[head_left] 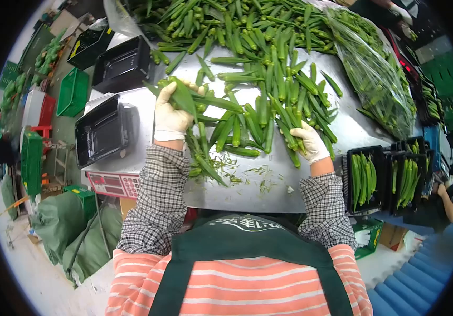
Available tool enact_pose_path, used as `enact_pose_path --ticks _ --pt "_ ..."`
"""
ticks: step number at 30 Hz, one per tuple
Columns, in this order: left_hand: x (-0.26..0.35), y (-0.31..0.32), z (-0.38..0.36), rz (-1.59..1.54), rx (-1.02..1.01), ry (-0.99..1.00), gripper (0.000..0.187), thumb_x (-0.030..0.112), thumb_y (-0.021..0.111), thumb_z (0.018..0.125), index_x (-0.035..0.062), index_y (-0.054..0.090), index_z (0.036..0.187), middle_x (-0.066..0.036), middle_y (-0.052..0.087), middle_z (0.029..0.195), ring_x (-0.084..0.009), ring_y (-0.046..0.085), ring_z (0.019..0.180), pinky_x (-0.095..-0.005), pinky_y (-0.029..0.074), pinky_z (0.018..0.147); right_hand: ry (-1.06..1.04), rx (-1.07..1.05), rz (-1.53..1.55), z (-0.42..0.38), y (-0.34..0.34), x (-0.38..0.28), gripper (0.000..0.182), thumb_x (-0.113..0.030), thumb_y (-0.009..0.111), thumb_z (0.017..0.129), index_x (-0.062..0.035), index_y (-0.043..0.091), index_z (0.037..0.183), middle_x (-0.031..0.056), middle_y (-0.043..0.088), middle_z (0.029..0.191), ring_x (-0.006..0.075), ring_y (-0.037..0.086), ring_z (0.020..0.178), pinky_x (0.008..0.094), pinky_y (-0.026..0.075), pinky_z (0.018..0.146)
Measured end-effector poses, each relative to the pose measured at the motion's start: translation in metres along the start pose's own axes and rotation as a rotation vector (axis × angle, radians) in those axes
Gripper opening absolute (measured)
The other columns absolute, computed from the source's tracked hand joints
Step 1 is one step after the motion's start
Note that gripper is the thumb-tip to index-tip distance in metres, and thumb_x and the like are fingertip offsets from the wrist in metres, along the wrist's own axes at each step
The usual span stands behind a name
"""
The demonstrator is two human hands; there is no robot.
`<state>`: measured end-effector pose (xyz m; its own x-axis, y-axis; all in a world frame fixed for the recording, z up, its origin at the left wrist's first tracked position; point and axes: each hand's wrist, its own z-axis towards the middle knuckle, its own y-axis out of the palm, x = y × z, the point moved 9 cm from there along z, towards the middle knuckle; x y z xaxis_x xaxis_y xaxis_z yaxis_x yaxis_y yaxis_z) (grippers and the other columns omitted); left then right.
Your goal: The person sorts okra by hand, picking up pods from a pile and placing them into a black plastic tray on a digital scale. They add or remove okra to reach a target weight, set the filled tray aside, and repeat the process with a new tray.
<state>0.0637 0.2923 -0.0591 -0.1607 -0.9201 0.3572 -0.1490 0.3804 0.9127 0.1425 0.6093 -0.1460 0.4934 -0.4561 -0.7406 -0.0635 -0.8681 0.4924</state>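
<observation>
My left hand (171, 115), in a pale glove, is closed around several green okra pods (183, 98) above the left part of the metal table (284, 189). Over on the right, my gloved right hand (310, 142) has its fingers closed on the stem ends of okra at the near edge of the loose pods. Between the hands lies a spread of okra (247, 124), running back into a large heap (247, 26). Small green trimmings (263, 179) are scattered on the metal close to me.
Black trays (100, 131) stand at the left, above a red-and-white scale (113, 184). Okra-filled black trays (363, 179) are at the right, near a clear plastic bag of okra (374, 73). Other people's arms (450, 203) show at the right edge. Green crates (73, 92) stand beyond the table.
</observation>
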Motion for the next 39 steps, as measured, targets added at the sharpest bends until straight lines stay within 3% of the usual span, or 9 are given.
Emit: enact_pose_path --ticks 11,15,22,26,27,29,32,36,39 --pt "0.037 0.063 -0.04 -0.143 -0.248 -0.041 0.029 0.01 0.059 0.081 -0.0037 0.051 0.106 -0.013 0.055 0.098 -0.0257 0.055 0.096 -0.0443 0.044 0.096 -0.134 -0.271 0.047 -0.045 0.057 -0.037 0.056 -0.009 0.063 0.076 0.0011 0.042 0.127 0.0088 0.06 0.1 0.0114 0.06 0.072 0.0224 0.05 0.061" --pt "0.112 0.082 -0.078 -0.154 -0.365 0.116 0.028 0.007 0.058 0.083 -0.0045 0.048 0.107 -0.013 0.051 0.101 -0.0253 0.051 0.099 -0.0445 0.043 0.097 -0.149 -0.304 -0.13 -0.053 0.115 -0.06 0.063 -0.012 0.065 0.073 0.0029 0.041 0.13 0.0119 0.058 0.114 0.0168 0.057 0.1 0.0273 0.045 0.088" --pt "0.289 0.067 -0.171 -0.088 -0.368 0.499 0.03 0.001 0.06 0.078 -0.0066 0.048 0.105 -0.016 0.05 0.1 -0.0279 0.049 0.097 -0.0449 0.041 0.094 -0.098 -0.766 -0.324 -0.014 0.327 -0.041 0.066 -0.011 0.06 0.077 0.0024 0.036 0.136 0.0099 0.049 0.129 0.0153 0.048 0.113 0.0277 0.035 0.098" --pt "0.354 0.043 -0.214 0.039 -0.326 0.615 0.032 0.004 0.059 0.08 -0.0067 0.048 0.108 -0.016 0.051 0.102 -0.0282 0.05 0.099 -0.045 0.042 0.094 -0.062 -0.93 -0.551 0.01 0.443 0.002 0.046 -0.008 0.058 0.075 0.0046 0.05 0.118 0.0052 0.059 0.103 0.0115 0.053 0.09 0.0244 0.042 0.08" --pt "0.363 0.039 -0.22 0.086 -0.315 0.622 0.032 0.005 0.059 0.081 -0.0067 0.048 0.108 -0.016 0.052 0.102 -0.0283 0.05 0.099 -0.0449 0.042 0.094 -0.03 -0.961 -0.598 0.019 0.466 0.017 0.044 -0.008 0.059 0.074 0.0034 0.054 0.116 0.0057 0.06 0.099 0.0115 0.054 0.087 0.0255 0.044 0.078" --pt "0.376 0.027 -0.224 0.078 -0.262 0.649 0.032 0.005 0.059 0.081 -0.0068 0.048 0.109 -0.016 0.052 0.103 -0.0285 0.05 0.1 -0.0451 0.042 0.094 -0.031 -1.019 -0.83 0.048 0.497 0.052 0.061 -0.009 0.057 0.075 0.0054 0.04 0.131 0.0111 0.055 0.118 0.0174 0.053 0.102 0.0288 0.042 0.091" --pt "0.382 0.017 -0.219 0.074 -0.253 0.641 0.031 0.007 0.058 0.083 -0.0063 0.048 0.109 -0.015 0.052 0.103 -0.0283 0.051 0.1 -0.0445 0.042 0.095 -0.071 -0.952 -1.349 0.064 0.515 0.074 0.061 -0.011 0.059 0.074 0.0062 0.041 0.131 0.0172 0.055 0.12 0.0216 0.054 0.107 0.0304 0.042 0.093" --pt "0.379 0.018 -0.198 0.056 -0.245 0.594 0.027 0.009 0.057 0.083 -0.0057 0.049 0.105 -0.014 0.053 0.097 -0.0274 0.052 0.097 -0.043 0.041 0.096 -0.372 -0.868 -1.192 0.043 0.534 0.031 0.063 -0.013 0.062 0.075 0.0047 0.04 0.132 0.0239 0.049 0.129 0.0285 0.048 0.12 0.0335 0.036 0.102" --pt "0.359 0.026 -0.168 0.027 -0.286 0.48 0.025 0.008 0.058 0.082 -0.002 0.052 0.104 -0.013 0.056 0.098 -0.0269 0.054 0.097 -0.0455 0.039 0.099 -0.411 -1.085 -1.013 0.003 0.559 0.025 0.064 -0.013 0.061 0.079 0.0046 0.035 0.135 0.02 0.049 0.129 0.0239 0.049 0.118 0.0314 0.036 0.102"
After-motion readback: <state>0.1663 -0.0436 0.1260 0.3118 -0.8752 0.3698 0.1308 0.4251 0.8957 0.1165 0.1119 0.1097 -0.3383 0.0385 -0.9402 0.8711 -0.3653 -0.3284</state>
